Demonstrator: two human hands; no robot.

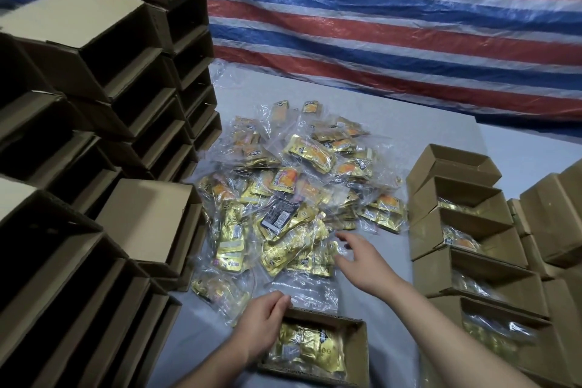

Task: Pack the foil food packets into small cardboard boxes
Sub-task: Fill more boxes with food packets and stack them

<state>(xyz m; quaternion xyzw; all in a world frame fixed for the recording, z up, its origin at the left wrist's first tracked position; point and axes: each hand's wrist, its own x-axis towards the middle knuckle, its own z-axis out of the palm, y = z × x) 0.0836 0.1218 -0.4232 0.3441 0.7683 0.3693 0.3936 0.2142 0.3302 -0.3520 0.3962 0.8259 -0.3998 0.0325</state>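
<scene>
1. Centrally, a heap of gold foil food packets [296, 198] in clear plastic wrap lies on the grey surface [434, 132].
2. Open small cardboard box [359, 343] sits on the near side of the heap; one gold packet [305, 346] lies flat inside it.
3. Left hand [261, 321] grips the box's left far corner, fingers curled over the rim.
4. Right hand [362, 258] hovers at the heap's near right edge, fingers spread wide, holding nothing; slightly blurred.
5. Right of the heap: a stepped stack of filled boxes [466, 249], tops open, packets visible inside.
6. Left of the heap: tall stacks of empty cardboard boxes [94, 123].
7. Behind the heap: a red, white and blue striped tarpaulin [393, 19].
</scene>
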